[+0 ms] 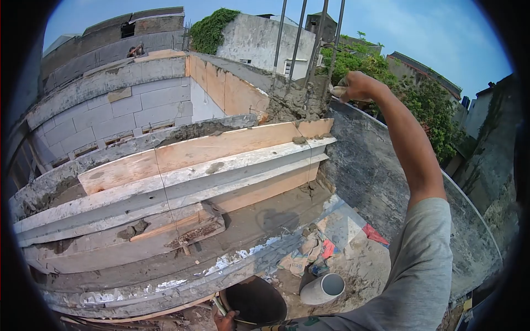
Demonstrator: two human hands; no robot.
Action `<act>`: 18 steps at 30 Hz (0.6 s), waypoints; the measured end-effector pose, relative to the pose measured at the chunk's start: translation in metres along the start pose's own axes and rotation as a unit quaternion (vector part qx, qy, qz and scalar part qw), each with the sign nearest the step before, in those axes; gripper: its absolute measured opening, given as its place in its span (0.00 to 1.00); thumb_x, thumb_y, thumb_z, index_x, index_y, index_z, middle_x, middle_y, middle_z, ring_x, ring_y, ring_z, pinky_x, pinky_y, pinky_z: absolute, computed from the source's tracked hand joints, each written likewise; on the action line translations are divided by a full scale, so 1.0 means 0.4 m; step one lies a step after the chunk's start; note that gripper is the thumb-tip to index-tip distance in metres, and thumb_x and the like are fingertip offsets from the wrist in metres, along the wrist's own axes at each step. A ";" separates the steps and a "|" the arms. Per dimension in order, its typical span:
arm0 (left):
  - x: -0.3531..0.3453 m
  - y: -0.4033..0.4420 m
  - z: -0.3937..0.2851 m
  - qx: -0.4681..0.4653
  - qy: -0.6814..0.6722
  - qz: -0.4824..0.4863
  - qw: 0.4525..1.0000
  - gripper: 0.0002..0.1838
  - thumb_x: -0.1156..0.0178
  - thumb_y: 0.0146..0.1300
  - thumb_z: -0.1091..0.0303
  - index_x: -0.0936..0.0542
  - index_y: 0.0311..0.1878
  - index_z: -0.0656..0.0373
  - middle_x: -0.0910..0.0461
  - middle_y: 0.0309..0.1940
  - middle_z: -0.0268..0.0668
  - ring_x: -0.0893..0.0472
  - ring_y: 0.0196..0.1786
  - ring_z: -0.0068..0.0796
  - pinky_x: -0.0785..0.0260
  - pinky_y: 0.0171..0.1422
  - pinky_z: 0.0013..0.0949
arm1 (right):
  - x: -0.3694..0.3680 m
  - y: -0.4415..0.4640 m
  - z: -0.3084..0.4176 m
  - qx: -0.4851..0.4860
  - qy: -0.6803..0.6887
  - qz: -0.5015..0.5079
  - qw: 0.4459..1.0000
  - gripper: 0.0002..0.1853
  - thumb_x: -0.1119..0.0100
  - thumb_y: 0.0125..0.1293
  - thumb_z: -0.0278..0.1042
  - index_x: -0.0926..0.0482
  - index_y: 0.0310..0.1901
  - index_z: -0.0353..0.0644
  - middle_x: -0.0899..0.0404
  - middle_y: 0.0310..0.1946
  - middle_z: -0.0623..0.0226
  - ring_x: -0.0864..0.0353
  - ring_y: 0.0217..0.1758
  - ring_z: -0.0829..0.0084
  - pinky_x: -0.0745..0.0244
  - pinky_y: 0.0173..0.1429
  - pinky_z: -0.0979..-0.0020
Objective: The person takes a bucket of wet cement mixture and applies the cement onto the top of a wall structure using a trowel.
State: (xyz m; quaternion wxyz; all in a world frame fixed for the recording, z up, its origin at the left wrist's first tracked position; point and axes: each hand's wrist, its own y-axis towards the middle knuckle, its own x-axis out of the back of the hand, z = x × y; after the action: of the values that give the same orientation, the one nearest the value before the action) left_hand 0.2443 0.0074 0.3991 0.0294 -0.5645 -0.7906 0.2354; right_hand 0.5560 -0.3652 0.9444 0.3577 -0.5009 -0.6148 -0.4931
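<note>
At the bottom edge, my left hand (pixel 225 320) is closed on the rim or handle of a dark bucket (pixel 254 300); which of the two I cannot tell. Stretched out to the upper right, my right hand (pixel 359 87) has its fingers curled, with something pale grey at the fingertips that I cannot make out. It is beside a heap of wet concrete (pixel 303 99) around the foot of several upright steel bars (pixel 301 41). Wooden form boards (pixel 204 149) hold the beam edge to the left of the heap.
A grey pipe (pixel 323 288) stands near crumpled cement sacks (pixel 309 251) below me. A dark sheet (pixel 364 149) slopes down on the right. Thin wires (pixel 161 176) cross the boards. Another person (pixel 134 51) is far off at the upper left, beyond the block wall (pixel 127 113).
</note>
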 end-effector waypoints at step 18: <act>0.008 -0.026 -0.027 0.013 -0.012 0.073 0.997 0.32 0.39 0.54 0.72 0.28 0.65 0.63 0.21 0.41 0.38 0.26 0.36 0.28 0.31 0.38 0.31 | -0.073 0.003 -0.014 -0.047 0.017 -0.020 0.999 0.25 0.26 0.43 0.45 0.15 0.41 0.34 0.15 0.38 0.47 0.15 0.41 0.52 0.22 0.49 0.58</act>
State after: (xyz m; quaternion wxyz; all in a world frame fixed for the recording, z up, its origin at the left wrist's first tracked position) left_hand 0.2372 0.0113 0.4121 0.0098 -0.6173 -0.7446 0.2538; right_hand 0.5639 -0.3782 0.9187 0.3339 -0.4961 -0.5950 -0.5370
